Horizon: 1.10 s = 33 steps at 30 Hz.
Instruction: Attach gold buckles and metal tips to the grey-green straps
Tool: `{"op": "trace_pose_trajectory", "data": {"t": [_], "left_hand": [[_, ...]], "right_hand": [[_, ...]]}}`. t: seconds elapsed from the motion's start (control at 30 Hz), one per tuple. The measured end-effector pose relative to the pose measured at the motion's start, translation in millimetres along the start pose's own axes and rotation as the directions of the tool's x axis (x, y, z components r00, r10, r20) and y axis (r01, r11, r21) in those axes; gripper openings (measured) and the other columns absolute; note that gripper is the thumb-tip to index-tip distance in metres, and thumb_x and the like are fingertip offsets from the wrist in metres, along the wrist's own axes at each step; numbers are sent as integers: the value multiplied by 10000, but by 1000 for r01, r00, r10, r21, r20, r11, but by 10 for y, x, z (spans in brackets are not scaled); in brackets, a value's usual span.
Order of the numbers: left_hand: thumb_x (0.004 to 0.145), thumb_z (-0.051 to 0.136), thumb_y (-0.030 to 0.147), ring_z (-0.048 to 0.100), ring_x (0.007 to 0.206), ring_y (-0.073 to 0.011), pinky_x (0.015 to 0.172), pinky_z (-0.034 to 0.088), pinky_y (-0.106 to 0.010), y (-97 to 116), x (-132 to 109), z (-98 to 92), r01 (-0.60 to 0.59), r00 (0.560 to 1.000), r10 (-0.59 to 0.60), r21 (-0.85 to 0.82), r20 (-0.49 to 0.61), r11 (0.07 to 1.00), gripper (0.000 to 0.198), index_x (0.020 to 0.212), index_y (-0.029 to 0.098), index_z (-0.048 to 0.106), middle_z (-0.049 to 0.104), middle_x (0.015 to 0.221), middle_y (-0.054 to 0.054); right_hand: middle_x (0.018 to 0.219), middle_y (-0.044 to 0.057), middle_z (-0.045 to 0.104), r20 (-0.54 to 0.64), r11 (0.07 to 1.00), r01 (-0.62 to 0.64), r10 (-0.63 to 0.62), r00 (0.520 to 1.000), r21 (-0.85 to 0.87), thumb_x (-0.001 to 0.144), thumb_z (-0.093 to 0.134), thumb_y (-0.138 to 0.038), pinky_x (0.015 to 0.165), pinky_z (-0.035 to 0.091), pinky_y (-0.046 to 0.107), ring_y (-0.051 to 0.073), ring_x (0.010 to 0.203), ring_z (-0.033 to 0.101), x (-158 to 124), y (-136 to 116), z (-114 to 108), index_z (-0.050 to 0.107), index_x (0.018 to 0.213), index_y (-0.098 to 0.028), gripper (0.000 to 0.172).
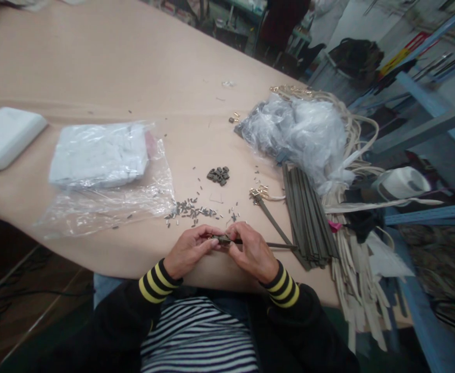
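My left hand and my right hand meet at the table's near edge, fingers closed around the end of a dark olive strap. The strap's free length runs out to the right from my right hand. What sits at the pinched end is partly hidden by my fingers. Just beyond my hands lie many small metal pieces, loosely scattered. Farther back is a small heap of dark olive end pieces. Another olive strap with gold-coloured metal fittings at its end lies to the right.
A bundle of olive straps lies at the right, beside crumpled clear plastic bags and beige straps hanging over the edge. A white cone of thread stands there. Leftward are a plastic-wrapped white package and a white box.
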<state>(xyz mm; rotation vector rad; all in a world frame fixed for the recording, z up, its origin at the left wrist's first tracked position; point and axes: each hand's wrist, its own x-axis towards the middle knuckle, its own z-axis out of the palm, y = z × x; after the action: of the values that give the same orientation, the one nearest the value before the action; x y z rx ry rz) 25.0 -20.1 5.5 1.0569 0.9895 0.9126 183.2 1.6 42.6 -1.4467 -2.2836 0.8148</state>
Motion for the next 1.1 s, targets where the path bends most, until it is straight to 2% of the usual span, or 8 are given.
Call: {"op": "trace_pose_trajectory", "data": {"t": [0.13, 0.3, 0.4, 0.5, 0.67, 0.8, 0.97, 1.1], "left_hand": [[752, 521, 309, 611, 804, -168, 744, 501, -337, 46, 13, -21, 21, 999, -20, 34, -27, 999, 288, 971, 130, 576, 659, 924, -88], [707, 571, 295, 611, 814, -170, 753, 513, -341, 25, 113, -14, -27, 998, 33, 105, -52, 994, 285, 947, 141, 573, 655, 905, -77], [712, 557, 318, 609, 854, -180, 736, 529, -347, 3, 167, -31, -46, 992, 66, 186, -104, 981, 388, 1059, 152, 508, 615, 1030, -99], [754, 492, 374, 617, 839, -186, 699, 540, -326, -39, 188, -53, -84, 975, 151, 361, -161, 929, 344, 1017, 156, 529, 623, 1011, -100], [763, 480, 384, 634, 753, -178, 660, 536, -274, -101, 188, -60, -233, 929, 361, 618, -88, 751, 254, 864, 184, 600, 673, 842, -61], [783, 454, 367, 637, 727, -172, 634, 532, -253, -77, 184, -48, -270, 910, 410, 675, -52, 687, 247, 856, 183, 602, 677, 813, -55], [786, 448, 353, 634, 723, -175, 651, 528, -265, -72, 182, -36, -267, 915, 400, 656, -57, 706, 241, 843, 175, 601, 674, 790, -61], [770, 460, 349, 629, 706, -170, 642, 525, -274, -94, 170, -34, -206, 942, 318, 573, -102, 793, 239, 865, 171, 588, 664, 800, -67]], "right_hand": [[577, -31, 446, 37, 997, -80, 81, 996, -23, 653, 444, -100, 515, 318, 229, 118, 522, 422, 13, -70, -62, 422, 686, -195, 103], [550, -50, 414, -10, 997, -75, 75, 997, -9, 632, 451, -83, 486, 289, 209, 97, 491, 384, 22, -41, -132, 431, 659, -194, 116], [539, -54, 416, -53, 990, -140, 141, 989, 14, 641, 452, -90, 488, 299, 201, 97, 499, 407, 95, 147, -189, 433, 650, -190, 101], [551, -47, 442, -143, 968, -251, 252, 957, 24, 658, 461, -122, 510, 334, 207, 106, 520, 442, 219, 413, -235, 444, 653, -183, 63], [728, 26, 556, -370, 947, -288, 218, 903, -143, 714, 472, -170, 652, 408, 258, 150, 693, 518, 389, 771, -400, 515, 756, -167, 60], [858, 98, 581, -488, 854, -449, 285, 825, -262, 743, 471, -173, 720, 406, 293, 180, 800, 531, 499, 1048, -642, 548, 840, -148, 127], [775, 87, 589, -499, 802, -540, 369, 784, -256, 709, 512, -143, 656, 397, 285, 182, 734, 545, 645, 1365, -784, 567, 782, -154, 92], [720, 55, 596, -466, 822, -509, 357, 810, -254, 736, 492, -145, 644, 388, 264, 167, 690, 548, 600, 1246, -850, 571, 768, -154, 86]]}}
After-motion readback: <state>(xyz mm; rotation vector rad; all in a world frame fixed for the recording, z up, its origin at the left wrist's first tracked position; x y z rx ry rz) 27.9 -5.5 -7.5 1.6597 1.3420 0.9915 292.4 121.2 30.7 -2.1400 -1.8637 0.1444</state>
